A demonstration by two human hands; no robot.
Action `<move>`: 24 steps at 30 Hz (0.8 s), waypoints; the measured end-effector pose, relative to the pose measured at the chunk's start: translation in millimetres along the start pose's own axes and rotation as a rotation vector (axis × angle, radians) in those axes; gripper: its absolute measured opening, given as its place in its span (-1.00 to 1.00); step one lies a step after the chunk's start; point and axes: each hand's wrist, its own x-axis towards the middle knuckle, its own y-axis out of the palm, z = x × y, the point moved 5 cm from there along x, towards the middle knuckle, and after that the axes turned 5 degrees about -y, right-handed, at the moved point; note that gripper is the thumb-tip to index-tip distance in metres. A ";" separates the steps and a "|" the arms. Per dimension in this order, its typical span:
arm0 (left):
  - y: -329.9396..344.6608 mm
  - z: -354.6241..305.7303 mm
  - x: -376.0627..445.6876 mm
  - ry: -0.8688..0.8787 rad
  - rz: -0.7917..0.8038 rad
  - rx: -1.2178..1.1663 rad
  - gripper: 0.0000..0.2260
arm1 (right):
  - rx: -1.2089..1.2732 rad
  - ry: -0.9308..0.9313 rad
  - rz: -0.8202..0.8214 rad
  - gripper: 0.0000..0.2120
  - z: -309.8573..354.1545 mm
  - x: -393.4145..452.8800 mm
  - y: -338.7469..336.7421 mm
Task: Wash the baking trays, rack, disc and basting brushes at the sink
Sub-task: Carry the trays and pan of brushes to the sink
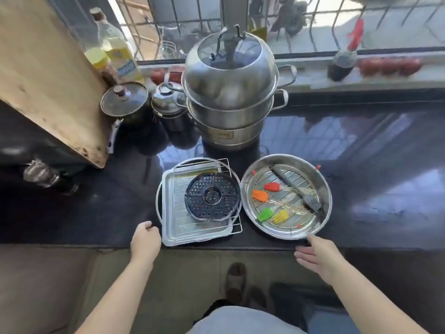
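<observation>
Dark glossy desk (361, 153) under a barred window. Near the front edge sit two loads side by side, just apart.

Left load: rectangular baking tray (169, 213) on top of a round pan whose rim shows behind it; a wire rack (207, 227) lies on the tray, and a black perforated disc (213, 195) lies on the rack, toward its right side.

Right load: round steel tray (322, 189) holding a round wire rack (289, 186) and the basting brushes: red brush (272, 186), orange brush (260, 195), green brush (265, 214), yellow brush (281, 216), plus a grey brush (296, 189) lying diagonally across, bristles at lower right.

Left hand (145, 239) is at the desk edge just beside the rectangular tray's front left corner, fingers loosely curled, holding nothing; cannot tell if it touches the tray. Right hand (316, 255) is just below the round tray's front rim, fingers straight and spread, holding nothing.

Behind: stacked steel steamer pot (231, 102) with domed lid, small kettle (167, 98), lidded dark pot (124, 100), oil bottle (118, 47), wooden board (48, 75) leaning at left. Dark bottle (340, 65) on the windowsill. Floor and a slipper (236, 280) below.
</observation>
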 end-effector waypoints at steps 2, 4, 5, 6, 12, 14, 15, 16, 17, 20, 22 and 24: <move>3.2 -11.7 9.8 -0.010 0.095 -0.058 -0.72 | 0.065 0.020 0.018 -0.71 6.8 7.7 5.1; 7.7 -27.5 17.1 -0.020 0.168 -0.074 -0.79 | 0.151 0.044 0.014 -0.75 13.0 12.0 7.6; 9.6 -34.7 19.2 -0.021 0.199 -0.069 -0.81 | 0.179 0.048 0.006 -0.77 15.2 14.4 9.2; 11.6 -39.8 21.5 -0.032 0.229 -0.068 -0.83 | 0.185 0.049 -0.011 -0.78 17.0 16.3 10.2; 10.8 -48.5 40.0 -0.083 0.377 -0.090 -0.74 | 0.099 0.052 -0.087 -0.75 23.8 21.7 13.6; 11.9 -51.7 47.4 -0.052 0.383 -0.065 -0.84 | 0.096 0.047 -0.107 -0.74 24.4 21.0 13.3; 12.7 -52.7 51.2 -0.050 0.378 -0.051 -0.86 | 0.100 0.046 -0.118 -0.74 23.0 20.2 13.0; 13.8 -53.2 54.3 -0.052 0.377 -0.036 -0.86 | 0.105 0.047 -0.125 -0.75 21.4 18.3 12.8; 14.8 -53.7 56.0 -0.056 0.379 -0.027 -0.86 | 0.109 0.049 -0.132 -0.76 18.8 17.1 11.9; 14.5 -55.6 56.7 -0.058 0.392 -0.016 -0.86 | 0.145 0.031 -0.121 -0.79 17.9 4.8 10.4; 14.3 -54.7 55.0 -0.051 0.422 -0.011 -0.88 | 0.178 0.016 -0.118 -0.82 17.0 -3.8 5.6; 13.6 -52.0 53.0 -0.037 0.444 -0.019 -0.82 | 0.229 -0.006 -0.123 -0.84 15.6 -12.2 -0.8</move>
